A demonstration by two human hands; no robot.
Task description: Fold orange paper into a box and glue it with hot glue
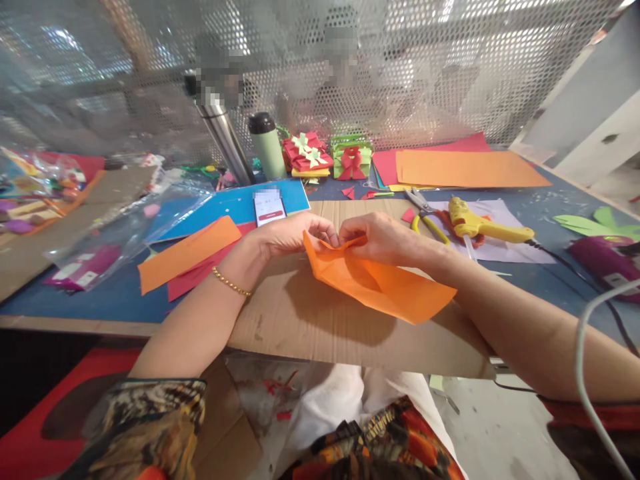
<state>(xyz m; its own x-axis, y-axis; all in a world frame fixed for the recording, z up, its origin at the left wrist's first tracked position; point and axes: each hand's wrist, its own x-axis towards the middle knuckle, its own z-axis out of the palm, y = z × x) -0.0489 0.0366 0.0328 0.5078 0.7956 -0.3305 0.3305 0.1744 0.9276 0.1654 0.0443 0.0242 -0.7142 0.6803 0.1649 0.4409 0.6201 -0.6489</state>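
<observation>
An orange sheet of paper (385, 283), creased and partly folded, is held above a piece of brown cardboard (280, 327). My left hand (300, 232) pinches its upper left edge. Close beside it, my right hand (377, 240) grips the same edge, with fingers curled over the paper. The sheet's loose end slants down to the right, beneath my right wrist. Parts of the fingertips of both hands are hidden by the paper and by each other.
Pliers or scissors with yellow handles (425, 217) and a yellow glue gun (485, 223) lie right. Orange strips (193, 250) and a phone (269, 208) are left. Behind stand a green bottle (267, 147), a steel flask (227, 137) and a green paper box (353, 160).
</observation>
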